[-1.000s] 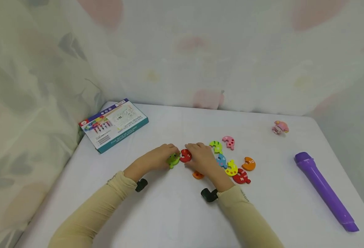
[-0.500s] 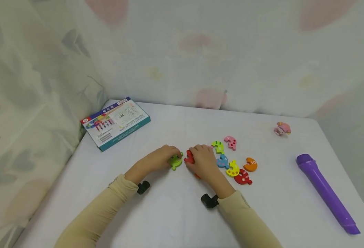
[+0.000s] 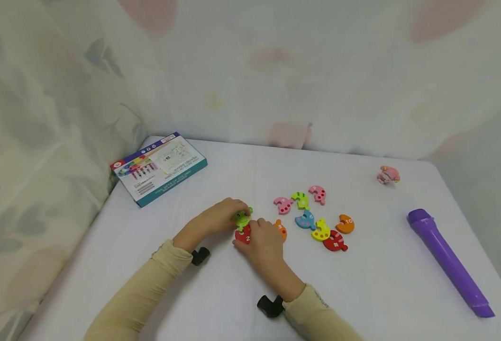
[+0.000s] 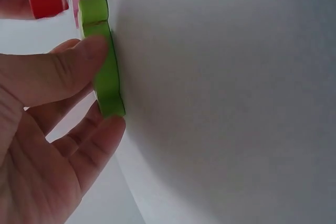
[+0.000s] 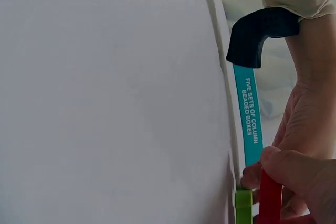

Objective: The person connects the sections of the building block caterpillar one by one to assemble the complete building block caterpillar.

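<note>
The left hand (image 3: 222,215) pinches a green frog-face puzzle piece (image 3: 242,219), its thumb and fingertips on the edges of the green piece (image 4: 107,72) in the left wrist view. Just below it in the head view lies a red puzzle piece (image 3: 242,235) numbered 2, held between the thumb and fingers of the right hand (image 3: 265,244). The right wrist view has the thumb on the red piece (image 5: 270,198), beside the green one (image 5: 243,206). The two pieces meet or nearly meet; their joint is partly hidden by fingers. An orange piece (image 3: 281,230) numbered 3 lies right of the right hand.
To the right lie more puzzle pieces: pink (image 3: 283,205), green striped (image 3: 301,200), blue (image 3: 305,219), yellow (image 3: 321,230), red striped (image 3: 335,241) and orange (image 3: 345,224). A box (image 3: 159,169) lies back left. A pink figurine (image 3: 388,174) and purple tube (image 3: 450,263) are at the right.
The right hand has brought the red piece left and nearer the body, from the right of the frog piece to below it. The orange and pink pieces are now uncovered. The left hand stays nearly in place.
</note>
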Tool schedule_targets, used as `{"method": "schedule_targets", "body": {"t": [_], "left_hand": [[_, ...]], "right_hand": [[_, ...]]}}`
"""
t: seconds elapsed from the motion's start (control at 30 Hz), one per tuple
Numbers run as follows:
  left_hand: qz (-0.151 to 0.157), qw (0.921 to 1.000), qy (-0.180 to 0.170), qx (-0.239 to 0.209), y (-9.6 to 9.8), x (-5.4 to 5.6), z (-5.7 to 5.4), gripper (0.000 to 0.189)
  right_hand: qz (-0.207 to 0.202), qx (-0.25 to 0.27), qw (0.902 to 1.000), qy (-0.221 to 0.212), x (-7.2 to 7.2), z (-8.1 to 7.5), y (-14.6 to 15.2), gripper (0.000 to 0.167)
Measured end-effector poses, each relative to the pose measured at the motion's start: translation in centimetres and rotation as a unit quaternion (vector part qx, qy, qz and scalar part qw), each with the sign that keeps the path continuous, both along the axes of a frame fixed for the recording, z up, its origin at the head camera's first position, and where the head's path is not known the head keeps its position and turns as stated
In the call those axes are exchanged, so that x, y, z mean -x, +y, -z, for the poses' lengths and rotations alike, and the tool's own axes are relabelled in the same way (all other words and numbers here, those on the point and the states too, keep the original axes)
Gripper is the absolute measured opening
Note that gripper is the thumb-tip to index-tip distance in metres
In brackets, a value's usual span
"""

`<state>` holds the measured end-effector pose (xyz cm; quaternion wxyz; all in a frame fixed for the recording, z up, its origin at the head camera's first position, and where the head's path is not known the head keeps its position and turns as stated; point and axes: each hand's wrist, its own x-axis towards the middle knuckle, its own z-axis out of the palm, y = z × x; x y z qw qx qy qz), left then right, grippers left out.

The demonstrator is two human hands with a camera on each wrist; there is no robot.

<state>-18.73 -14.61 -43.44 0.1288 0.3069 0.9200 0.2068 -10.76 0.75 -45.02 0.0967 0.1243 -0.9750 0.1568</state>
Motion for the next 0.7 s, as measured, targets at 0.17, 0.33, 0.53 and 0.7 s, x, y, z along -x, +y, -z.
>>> {"method": "schedule_targets", "body": {"t": [0.17,0.33,0.53,0.7], "left_hand": [[0.016,0.9997,0.006,-0.019,0.0,0.4,-0.2,0.034],[0.021,0.9992,0.01,-0.033,0.0,0.7,-0.3,0.032],[0.027,0.9986,0.004,-0.045,-0.2,0.7,0.4,0.034],[0.041,0.9967,0.02,-0.067,-0.4,0.6,0.9,0.034]], "right_hand": [[0.016,-0.009,0.9995,0.025,0.8,0.3,-0.6,0.06],[0.031,-0.014,0.9991,0.024,1.5,0.4,-0.8,0.064],[0.043,-0.019,0.9988,-0.014,1.4,0.4,-1.0,0.064],[0.039,-0.026,0.9982,-0.039,1.5,0.4,-1.3,0.067]]}}
